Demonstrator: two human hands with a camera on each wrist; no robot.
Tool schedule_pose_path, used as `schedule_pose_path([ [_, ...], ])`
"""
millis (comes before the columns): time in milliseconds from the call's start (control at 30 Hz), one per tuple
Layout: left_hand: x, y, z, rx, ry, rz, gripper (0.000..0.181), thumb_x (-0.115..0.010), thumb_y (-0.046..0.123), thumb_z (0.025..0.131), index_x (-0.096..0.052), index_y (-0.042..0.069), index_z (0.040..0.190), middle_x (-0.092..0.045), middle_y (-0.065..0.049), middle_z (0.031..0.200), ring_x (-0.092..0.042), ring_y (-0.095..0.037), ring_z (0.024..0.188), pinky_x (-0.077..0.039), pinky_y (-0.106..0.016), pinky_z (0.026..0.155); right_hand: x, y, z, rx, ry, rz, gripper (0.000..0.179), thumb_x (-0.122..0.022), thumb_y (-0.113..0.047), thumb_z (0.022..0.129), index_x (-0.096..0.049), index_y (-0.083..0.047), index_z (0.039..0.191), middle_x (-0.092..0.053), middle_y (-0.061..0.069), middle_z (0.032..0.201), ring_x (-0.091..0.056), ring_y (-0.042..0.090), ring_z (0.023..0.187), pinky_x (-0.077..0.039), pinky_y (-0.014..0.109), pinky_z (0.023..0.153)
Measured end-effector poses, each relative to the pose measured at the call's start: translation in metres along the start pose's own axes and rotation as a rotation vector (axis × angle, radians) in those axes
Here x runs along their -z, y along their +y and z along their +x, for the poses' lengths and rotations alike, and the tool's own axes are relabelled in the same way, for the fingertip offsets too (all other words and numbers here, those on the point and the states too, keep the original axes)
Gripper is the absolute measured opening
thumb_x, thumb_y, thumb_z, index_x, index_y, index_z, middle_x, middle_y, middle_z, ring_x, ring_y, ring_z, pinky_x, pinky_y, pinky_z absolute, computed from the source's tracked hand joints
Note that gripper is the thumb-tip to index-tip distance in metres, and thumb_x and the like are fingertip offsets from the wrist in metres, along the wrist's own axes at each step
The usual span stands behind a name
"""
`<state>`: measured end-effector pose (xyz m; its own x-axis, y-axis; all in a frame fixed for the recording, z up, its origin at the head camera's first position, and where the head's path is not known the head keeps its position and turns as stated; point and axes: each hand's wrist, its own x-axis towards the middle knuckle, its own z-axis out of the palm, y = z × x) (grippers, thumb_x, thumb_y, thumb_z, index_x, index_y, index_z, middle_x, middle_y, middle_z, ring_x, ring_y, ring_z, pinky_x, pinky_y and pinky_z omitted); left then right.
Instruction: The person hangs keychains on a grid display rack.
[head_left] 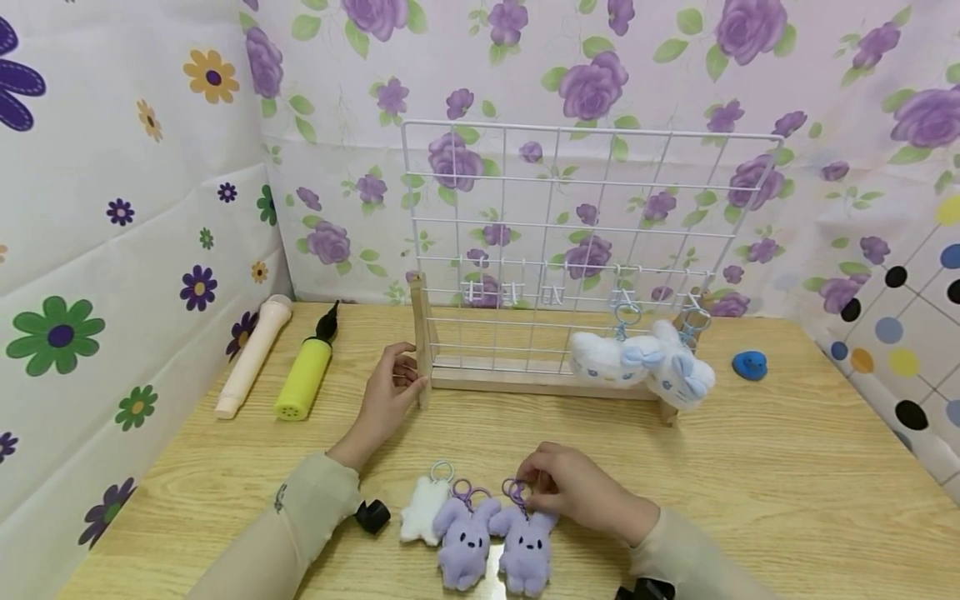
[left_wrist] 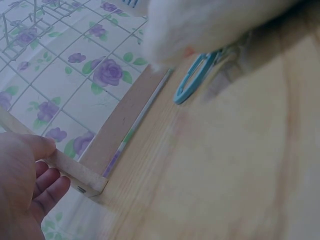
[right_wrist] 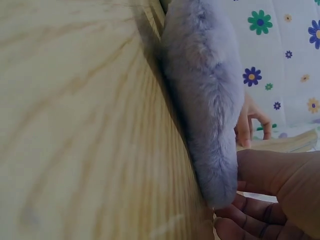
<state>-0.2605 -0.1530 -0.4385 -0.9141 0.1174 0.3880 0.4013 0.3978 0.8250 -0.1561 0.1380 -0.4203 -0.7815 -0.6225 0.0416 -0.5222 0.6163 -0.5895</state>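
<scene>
A white wire grid rack [head_left: 525,242] stands in wooden side posts on the table. My left hand [head_left: 390,383] holds its left wooden post [head_left: 422,333], with the thumb in front in the left wrist view. Nearer to me lie two purple bunny plush keychains [head_left: 463,546] and a white plush keychain [head_left: 426,510]. My right hand [head_left: 573,487] pinches at the ring end of the right purple bunny keychain [head_left: 527,550]. In the right wrist view that plush [right_wrist: 205,100] partly hides the fingertips. Two white plush keychains with blue bows [head_left: 615,358] hang on the rack's right side.
Several white hooks [head_left: 512,292] sit along the grid. To the left lie a yellow hand pump [head_left: 304,379] and a pale pink cylindrical stick [head_left: 253,358]. A small blue toy [head_left: 750,364] lies right of the rack. Flower-patterned cloth walls [head_left: 337,183] enclose the table.
</scene>
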Motion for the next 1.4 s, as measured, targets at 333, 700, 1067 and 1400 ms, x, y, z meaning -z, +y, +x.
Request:
schedule_pose_path([
  [333, -0.0012, -0.0016, 0.0004, -0.01, 0.012, 0.005, 0.047, -0.065, 0.001, 0.089, -0.044, 0.005, 0.13, -0.057, -0.019, 0.108, -0.057, -0.027, 0.091, -0.048, -0.026, 0.078, -0.0032, 0.0025, 0.0036, -0.011, -0.006, -0.034, 0.018, -0.075, -0.016, 0.083, -0.067, -0.012, 0.099, -0.057, -0.005, 0.085, -0.05, -0.002, 0.071, -0.046, 0.016, 0.064],
  [700, 0.0009, 0.001, -0.0004, 0.016, -0.003, -0.012, 0.046, -0.064, 0.003, 0.091, -0.043, 0.007, 0.131, -0.057, -0.017, 0.109, -0.056, -0.024, 0.092, -0.047, -0.022, 0.078, -0.0034, 0.0019, 0.0046, -0.033, -0.016, 0.009, 0.017, -0.074, -0.015, 0.083, -0.062, -0.015, 0.095, -0.055, -0.005, 0.085, -0.046, 0.0, 0.07, -0.044, 0.017, 0.064],
  [1067, 0.0009, 0.001, 0.0006, 0.012, -0.001, -0.011, 0.046, -0.063, 0.002, 0.091, -0.043, 0.007, 0.131, -0.057, -0.017, 0.109, -0.056, -0.023, 0.091, -0.047, -0.023, 0.078, -0.0031, -0.001, 0.0037, -0.057, -0.009, 0.064, 0.018, -0.075, -0.013, 0.083, -0.061, -0.014, 0.094, -0.055, -0.004, 0.084, -0.048, 0.001, 0.07, -0.044, 0.018, 0.063],
  [1400, 0.001, 0.0009, -0.0002, 0.011, -0.006, -0.008, 0.046, -0.063, 0.003, 0.091, -0.043, 0.006, 0.132, -0.056, -0.017, 0.109, -0.056, -0.024, 0.091, -0.047, -0.023, 0.078, -0.0014, 0.0015, 0.0013, -0.075, -0.026, 0.174, 0.017, -0.075, -0.012, 0.083, -0.062, -0.013, 0.094, -0.058, -0.002, 0.078, -0.05, 0.001, 0.068, -0.045, 0.019, 0.061],
])
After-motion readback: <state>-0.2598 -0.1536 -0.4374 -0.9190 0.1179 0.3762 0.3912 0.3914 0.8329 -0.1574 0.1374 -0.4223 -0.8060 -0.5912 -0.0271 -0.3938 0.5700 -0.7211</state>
